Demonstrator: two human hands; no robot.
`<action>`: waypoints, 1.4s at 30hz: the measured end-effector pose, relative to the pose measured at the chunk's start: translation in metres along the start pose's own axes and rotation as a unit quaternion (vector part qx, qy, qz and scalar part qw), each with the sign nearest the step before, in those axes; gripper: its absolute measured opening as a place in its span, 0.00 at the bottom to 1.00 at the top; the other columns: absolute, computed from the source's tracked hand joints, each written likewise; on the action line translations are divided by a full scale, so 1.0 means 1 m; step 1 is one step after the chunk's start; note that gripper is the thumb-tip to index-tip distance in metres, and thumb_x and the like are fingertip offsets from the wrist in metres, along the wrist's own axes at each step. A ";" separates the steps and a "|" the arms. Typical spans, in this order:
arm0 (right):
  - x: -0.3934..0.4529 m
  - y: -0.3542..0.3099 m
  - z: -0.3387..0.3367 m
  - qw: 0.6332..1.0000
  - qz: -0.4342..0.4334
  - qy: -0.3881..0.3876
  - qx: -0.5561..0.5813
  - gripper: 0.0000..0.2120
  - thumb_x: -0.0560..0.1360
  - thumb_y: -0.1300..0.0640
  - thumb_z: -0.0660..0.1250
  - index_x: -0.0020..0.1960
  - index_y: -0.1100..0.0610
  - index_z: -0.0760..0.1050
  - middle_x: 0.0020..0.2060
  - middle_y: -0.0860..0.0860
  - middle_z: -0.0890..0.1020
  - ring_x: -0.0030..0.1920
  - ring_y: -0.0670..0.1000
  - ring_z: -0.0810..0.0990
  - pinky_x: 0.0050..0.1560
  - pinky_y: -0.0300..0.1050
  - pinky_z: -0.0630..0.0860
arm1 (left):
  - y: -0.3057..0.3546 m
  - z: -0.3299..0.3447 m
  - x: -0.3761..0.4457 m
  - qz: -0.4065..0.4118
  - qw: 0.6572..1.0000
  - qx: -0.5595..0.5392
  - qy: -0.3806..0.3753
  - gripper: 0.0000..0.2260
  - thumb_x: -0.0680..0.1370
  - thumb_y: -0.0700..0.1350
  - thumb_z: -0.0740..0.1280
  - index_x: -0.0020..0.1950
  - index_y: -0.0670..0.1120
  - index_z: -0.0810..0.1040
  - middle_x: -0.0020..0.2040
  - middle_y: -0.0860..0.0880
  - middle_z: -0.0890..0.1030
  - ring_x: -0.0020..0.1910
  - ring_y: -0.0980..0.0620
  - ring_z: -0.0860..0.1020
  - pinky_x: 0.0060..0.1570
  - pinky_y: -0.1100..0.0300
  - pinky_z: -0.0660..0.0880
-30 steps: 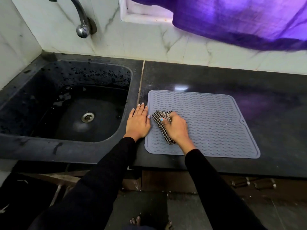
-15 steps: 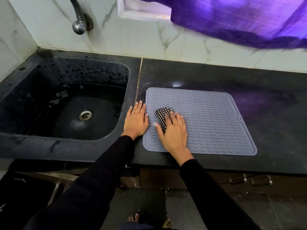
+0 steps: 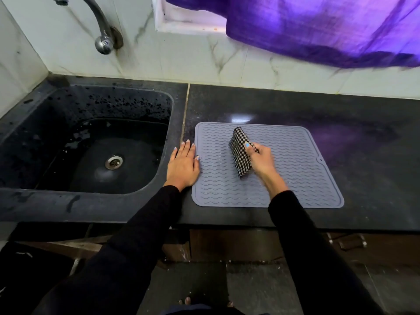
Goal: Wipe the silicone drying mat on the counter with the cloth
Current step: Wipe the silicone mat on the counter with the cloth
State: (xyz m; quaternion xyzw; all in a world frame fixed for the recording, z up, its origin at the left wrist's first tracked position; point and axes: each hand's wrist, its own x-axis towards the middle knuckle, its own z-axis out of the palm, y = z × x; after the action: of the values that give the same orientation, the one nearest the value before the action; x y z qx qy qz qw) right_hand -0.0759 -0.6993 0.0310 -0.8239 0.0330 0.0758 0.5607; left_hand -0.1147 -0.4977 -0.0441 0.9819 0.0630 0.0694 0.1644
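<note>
mat (image 3: 295, 178): soft, bendy, may slide | left hand (image 3: 183, 165): flat, pinning edge | right hand (image 3: 261, 161): pinching floppy cloth (image 3: 239, 153)

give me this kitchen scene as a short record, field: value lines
surface: black counter
mat: grey silicone drying mat, lying flat on the counter, right of the sink
cloth: black-and-white checked cloth, folded, on the mat's middle left
right hand: right hand grips the cloth
left hand: left hand flat on the counter at the mat's left edge, thumb on the mat
faucet: metal faucet on the wall above the sink
background: purple curtain at the window
</note>
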 end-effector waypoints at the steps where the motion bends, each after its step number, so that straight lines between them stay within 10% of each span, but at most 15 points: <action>1: -0.005 -0.005 0.004 0.997 -0.054 0.020 -0.058 0.09 0.79 0.58 0.59 0.51 0.58 0.78 0.45 0.53 0.81 0.49 0.52 0.77 0.46 0.42 0.73 | -0.001 0.000 0.000 0.000 1.000 -0.002 0.004 0.29 0.77 0.53 0.42 0.75 0.42 0.57 0.76 0.44 0.55 0.76 0.48 0.52 0.74 0.53 0.44; 8: -0.052 0.040 0.075 0.870 -0.222 -0.047 -0.439 0.30 0.77 0.46 0.42 0.74 0.60 0.55 0.74 0.57 0.59 0.75 0.56 0.56 0.74 0.55 0.51 | 0.000 -0.001 -0.001 -0.005 1.000 -0.011 0.026 0.26 0.77 0.49 0.46 0.73 0.42 0.62 0.75 0.44 0.60 0.75 0.49 0.56 0.73 0.54 0.46; 14: -0.042 0.049 0.072 0.880 -0.227 -0.045 -0.414 0.30 0.78 0.43 0.44 0.75 0.57 0.56 0.75 0.53 0.59 0.75 0.51 0.55 0.74 0.47 0.48 | 0.001 0.000 -0.001 -0.007 0.999 -0.015 0.040 0.26 0.76 0.49 0.46 0.72 0.42 0.64 0.74 0.44 0.62 0.74 0.49 0.58 0.73 0.53 0.47; 20: -0.029 0.029 0.049 0.945 -0.177 -0.058 -0.268 0.17 0.79 0.52 0.59 0.67 0.52 0.70 0.63 0.50 0.76 0.59 0.52 0.76 0.60 0.45 0.72 | 0.001 -0.002 -0.003 -0.004 1.000 -0.008 0.020 0.28 0.76 0.50 0.45 0.74 0.42 0.61 0.75 0.45 0.60 0.75 0.50 0.56 0.73 0.54 0.45; 22: -0.012 0.015 0.033 0.996 -0.013 -0.083 -0.018 0.14 0.79 0.55 0.60 0.62 0.57 0.74 0.50 0.54 0.81 0.46 0.53 0.79 0.42 0.41 0.77 | 0.000 -0.003 -0.002 -0.003 1.000 -0.007 0.007 0.28 0.76 0.51 0.44 0.74 0.43 0.59 0.76 0.45 0.58 0.75 0.50 0.54 0.73 0.54 0.45; 25: 0.004 0.002 0.015 0.962 0.096 -0.014 0.256 0.14 0.79 0.60 0.58 0.62 0.65 0.73 0.49 0.58 0.80 0.43 0.51 0.78 0.41 0.40 0.77 | 0.000 -0.004 -0.004 0.000 1.000 -0.008 -0.002 0.29 0.76 0.53 0.43 0.74 0.42 0.58 0.76 0.46 0.57 0.75 0.50 0.53 0.73 0.54 0.44; 29: -0.008 0.000 0.029 0.988 -0.119 0.026 -0.092 0.18 0.78 0.56 0.60 0.67 0.55 0.70 0.56 0.51 0.80 0.52 0.50 0.78 0.52 0.40 0.73 | 0.000 -0.003 -0.004 0.000 1.000 -0.008 0.005 0.29 0.76 0.53 0.43 0.74 0.43 0.59 0.76 0.46 0.58 0.75 0.50 0.53 0.73 0.54 0.44; 33: -0.035 0.039 0.075 0.882 -0.253 -0.046 -0.394 0.23 0.80 0.52 0.49 0.74 0.58 0.58 0.73 0.55 0.62 0.73 0.55 0.61 0.73 0.51 0.54 | 0.000 -0.002 -0.002 0.001 1.000 -0.001 0.014 0.28 0.76 0.51 0.44 0.74 0.43 0.60 0.76 0.46 0.59 0.75 0.50 0.55 0.73 0.54 0.45; 42: -0.024 0.039 0.057 0.881 -0.264 -0.095 -0.380 0.23 0.80 0.53 0.55 0.74 0.52 0.59 0.75 0.47 0.59 0.75 0.48 0.55 0.73 0.42 0.47 | -0.003 0.002 0.001 0.004 1.000 0.003 0.022 0.27 0.76 0.51 0.45 0.74 0.44 0.61 0.75 0.46 0.59 0.75 0.51 0.55 0.73 0.54 0.45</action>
State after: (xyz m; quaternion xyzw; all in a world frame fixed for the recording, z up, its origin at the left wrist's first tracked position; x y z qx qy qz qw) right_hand -0.1095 -0.6611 -0.0215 -0.9410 -0.2700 0.0096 0.2040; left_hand -0.1140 -0.4953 -0.0469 0.9809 0.0631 0.0917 0.1597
